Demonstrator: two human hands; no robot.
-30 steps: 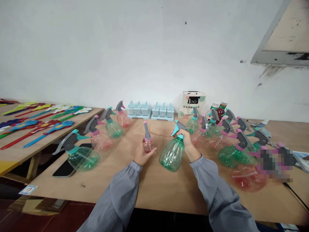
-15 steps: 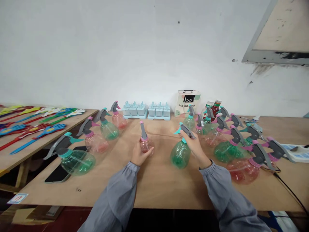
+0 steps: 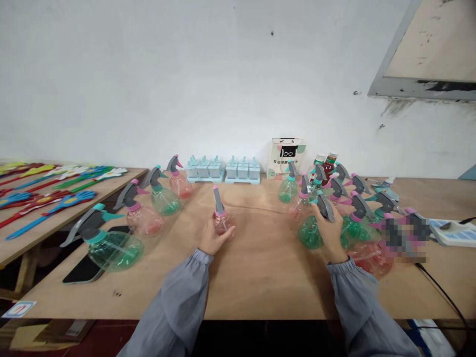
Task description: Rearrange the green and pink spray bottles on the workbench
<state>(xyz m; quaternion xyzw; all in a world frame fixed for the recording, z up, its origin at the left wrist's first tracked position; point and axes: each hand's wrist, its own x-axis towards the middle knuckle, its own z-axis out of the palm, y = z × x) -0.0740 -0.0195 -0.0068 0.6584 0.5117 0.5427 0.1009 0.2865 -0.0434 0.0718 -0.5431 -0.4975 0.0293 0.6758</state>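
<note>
I look down on a brown table [image 3: 253, 292] with a pale wall [image 3: 148, 74] at its far side. Two grey sleeves come in from the near side: the left sleeve [image 3: 174, 297] slants forward and to the right, the right sleeve [image 3: 360, 302] forward and to the left.

My left hand [image 3: 213, 237] is a little left of the middle, clamped on a pink bottle [image 3: 226, 223] — palm at its left, thumb stretched along the near side toward the right. That bottle stands upright, its grey sprayer rising clear above the hand.

My right hand [image 3: 330, 228] is farther right, lowered over a green bottle [image 3: 309, 234] and closed around its grey head, with the teal nozzle pointing left. I cannot tell whether the base touches the table. This bottle is at the left edge of the right-hand cluster — just nearer than another pink bottle [image 3: 297, 206].

On the left, four bottles [image 3: 145, 220] line up from near to far. A phone [image 3: 84, 270] lies beside the nearest.
</note>
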